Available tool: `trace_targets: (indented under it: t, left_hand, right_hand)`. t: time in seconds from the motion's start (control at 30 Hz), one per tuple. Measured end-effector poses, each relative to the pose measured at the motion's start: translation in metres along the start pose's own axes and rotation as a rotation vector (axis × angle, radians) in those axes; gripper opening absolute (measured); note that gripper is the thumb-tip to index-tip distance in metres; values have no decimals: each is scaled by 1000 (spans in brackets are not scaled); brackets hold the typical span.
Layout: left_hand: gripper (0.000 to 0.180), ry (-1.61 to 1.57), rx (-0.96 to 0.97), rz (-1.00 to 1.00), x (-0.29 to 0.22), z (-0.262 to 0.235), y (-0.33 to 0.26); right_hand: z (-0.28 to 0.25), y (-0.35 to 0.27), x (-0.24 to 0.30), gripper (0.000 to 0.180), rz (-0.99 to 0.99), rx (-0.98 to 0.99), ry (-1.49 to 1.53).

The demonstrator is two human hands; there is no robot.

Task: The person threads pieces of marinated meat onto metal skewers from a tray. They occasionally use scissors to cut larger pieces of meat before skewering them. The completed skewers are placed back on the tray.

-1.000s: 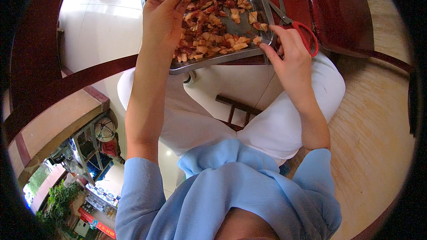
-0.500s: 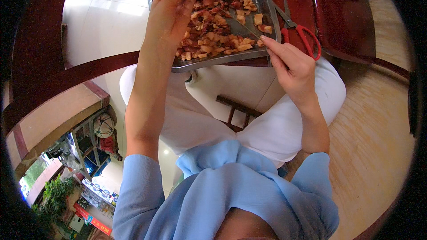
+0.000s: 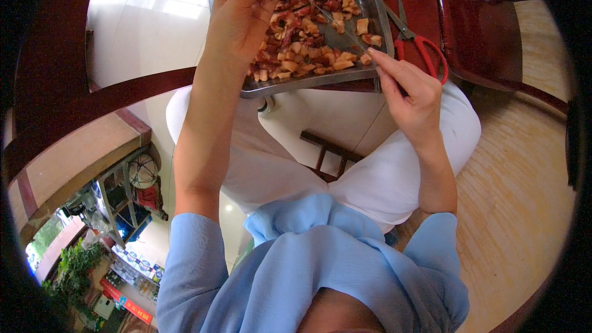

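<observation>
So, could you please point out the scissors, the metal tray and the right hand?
Scissors (image 3: 406, 34), head view: the pivot.
Metal tray (image 3: 314, 81), head view: the near rim.
Right hand (image 3: 414, 95), head view: back of the hand.

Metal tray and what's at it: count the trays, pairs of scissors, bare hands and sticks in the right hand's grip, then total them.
Metal tray: 1
Red-handled scissors: 1 pair
Bare hands: 2 (left hand, right hand)
Thin stick in the right hand's grip: 1
Total: 5

We seem to be in a shop: packaged goods (image 3: 137, 265) and a red banner (image 3: 137, 309) beside the leafy plant (image 3: 77, 265).
</observation>
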State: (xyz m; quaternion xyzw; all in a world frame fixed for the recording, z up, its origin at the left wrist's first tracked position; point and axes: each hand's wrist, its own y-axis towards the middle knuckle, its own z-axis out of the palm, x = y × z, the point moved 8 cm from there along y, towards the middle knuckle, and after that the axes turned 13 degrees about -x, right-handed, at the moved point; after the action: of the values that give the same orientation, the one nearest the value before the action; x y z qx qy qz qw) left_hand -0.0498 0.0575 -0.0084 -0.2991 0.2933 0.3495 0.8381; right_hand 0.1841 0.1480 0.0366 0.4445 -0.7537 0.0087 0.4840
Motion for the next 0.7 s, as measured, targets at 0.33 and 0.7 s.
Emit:
trace_targets:
  t: [0.33, 0.7]
  left_hand:
    - [21, 28, 130, -7, -2, 11, -7]
    - [25, 14, 88, -36, 9, 14, -14]
  right_hand:
    - [1, 2, -5, 29, 21, -18, 65]
    - [11, -5, -18, 24, 177, -58, 188]
